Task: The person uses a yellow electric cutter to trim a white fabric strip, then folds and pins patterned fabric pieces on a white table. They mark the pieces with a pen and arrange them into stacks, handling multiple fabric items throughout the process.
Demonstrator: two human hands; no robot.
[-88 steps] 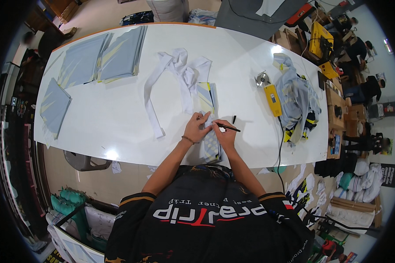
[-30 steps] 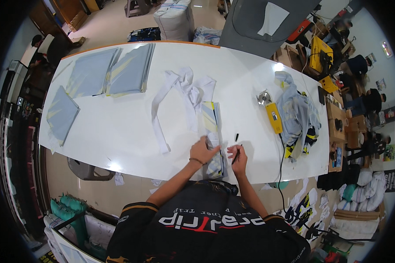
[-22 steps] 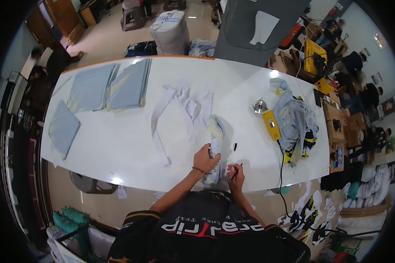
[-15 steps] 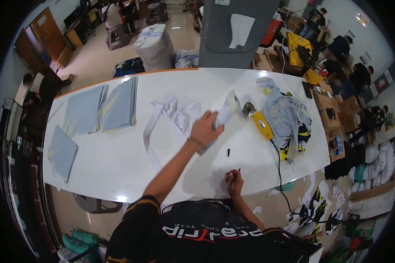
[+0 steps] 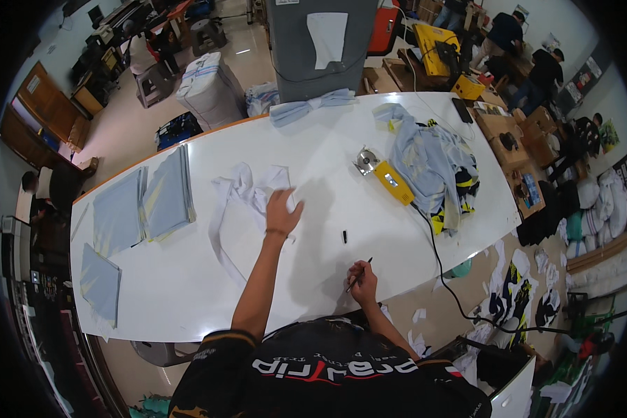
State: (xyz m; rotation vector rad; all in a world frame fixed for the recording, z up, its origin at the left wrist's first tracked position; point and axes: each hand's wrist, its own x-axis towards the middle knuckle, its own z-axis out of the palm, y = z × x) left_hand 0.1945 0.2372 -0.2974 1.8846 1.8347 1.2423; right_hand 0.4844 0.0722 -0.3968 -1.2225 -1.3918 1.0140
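Observation:
My left hand (image 5: 283, 213) hovers by the right side of a loose white cloth strip (image 5: 242, 184). Its fingers are apart and hold nothing; whether it touches the cloth I cannot tell. A slim black pen (image 5: 360, 274) is gripped in my right hand (image 5: 363, 284), low over the near part of the white table (image 5: 313, 279). Just beyond that hand lies a small black pen cap (image 5: 345, 237). At the far edge, against the grey pillar, rests a rolled light-blue fabric bundle (image 5: 312, 106).
Folded blue-grey fabric stacks (image 5: 118, 209) lie on the left. Right of centre sits a yellow corded rotary cutter (image 5: 390, 180) with a round blade, beside a crumpled fabric heap (image 5: 435, 167). Its black cable (image 5: 435, 258) hangs off the near right edge. A phone (image 5: 462, 110) lies far right.
The light-blue fabric bundle has left my left hand and lies at the table's far edge. That hand has come back left, toward the white cloth. My right hand keeps the pen. The view has shifted.

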